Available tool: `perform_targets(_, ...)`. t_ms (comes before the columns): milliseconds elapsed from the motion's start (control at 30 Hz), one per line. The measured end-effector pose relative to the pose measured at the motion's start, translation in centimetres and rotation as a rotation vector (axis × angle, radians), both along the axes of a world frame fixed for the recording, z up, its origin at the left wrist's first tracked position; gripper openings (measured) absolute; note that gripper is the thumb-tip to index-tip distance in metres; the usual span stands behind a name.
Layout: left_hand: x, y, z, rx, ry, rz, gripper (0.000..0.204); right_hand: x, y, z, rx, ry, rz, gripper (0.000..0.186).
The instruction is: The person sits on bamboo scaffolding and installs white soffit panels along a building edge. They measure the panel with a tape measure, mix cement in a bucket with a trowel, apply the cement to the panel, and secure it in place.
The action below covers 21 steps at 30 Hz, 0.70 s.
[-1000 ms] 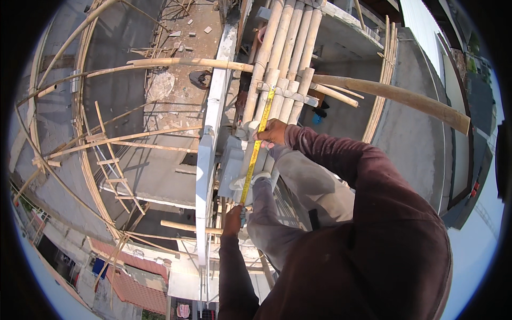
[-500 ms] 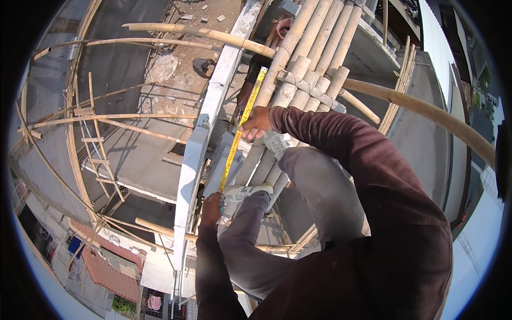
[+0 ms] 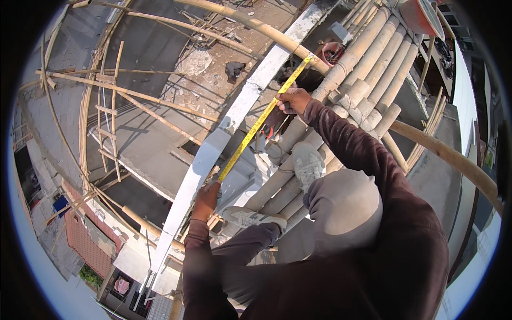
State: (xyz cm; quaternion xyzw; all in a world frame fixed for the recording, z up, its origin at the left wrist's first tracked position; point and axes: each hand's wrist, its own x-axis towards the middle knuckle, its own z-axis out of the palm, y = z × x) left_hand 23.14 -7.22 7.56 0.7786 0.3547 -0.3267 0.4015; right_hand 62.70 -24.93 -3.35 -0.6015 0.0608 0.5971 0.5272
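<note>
A yellow tape measure [image 3: 250, 134] is stretched out slantwise between my hands, its free end reaching past my right hand toward a bamboo pole. My right hand [image 3: 294, 100] is closed, pinching the blade near its far end. Lower down, at the other end of the blade, my left hand [image 3: 207, 200] is closed around the tape; its case is mostly hidden by the fingers. Close beside the left hand runs a pale concrete beam [image 3: 201, 154]. Under my shoes [image 3: 255, 217] lie bamboo poles [image 3: 277, 198] forming a platform.
A long bamboo pole [image 3: 256, 25] crosses above the beam. Lashed bamboo [image 3: 373, 48] continues at the upper right, with a red bucket [image 3: 333, 52] and a larger reddish container [image 3: 421, 17]. A thick pole [image 3: 442, 154] sticks out rightward. Far below are rubble-strewn ground [image 3: 213, 74] and a bamboo ladder [image 3: 108, 122].
The view has shifted, so the beam and platform appear more tilted. My right hand and the tape's end now appear farther right and higher. Both hands keep hold of the tape.
</note>
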Motion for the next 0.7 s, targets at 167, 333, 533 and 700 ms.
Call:
perform_targets(167, -4.7, -1.4, -4.5, 0.125, -0.311, -0.086, 0.037, 4.5, 1.7, -4.5, 0.016, -0.07, 0.014, 0.018)
perform_targets(333, -3.6, -1.2, -4.6, 0.077, -0.053, 0.181, 0.044, 5.3, 1.5, -9.1, 0.077, -0.238, 0.015, 0.021)
perform_targets(533, -3.0, -1.7, -3.8, 0.334, 0.188, 0.277, 0.063, 5.5, 0.5, -8.3, 0.083, -0.045, -0.106, 0.013)
perform_targets(700, -0.9, -2.0, -2.2, 0.37, 0.24, 0.405, 0.068, 5.2, 0.2, -8.6, 0.121, -0.041, -0.127, 0.014)
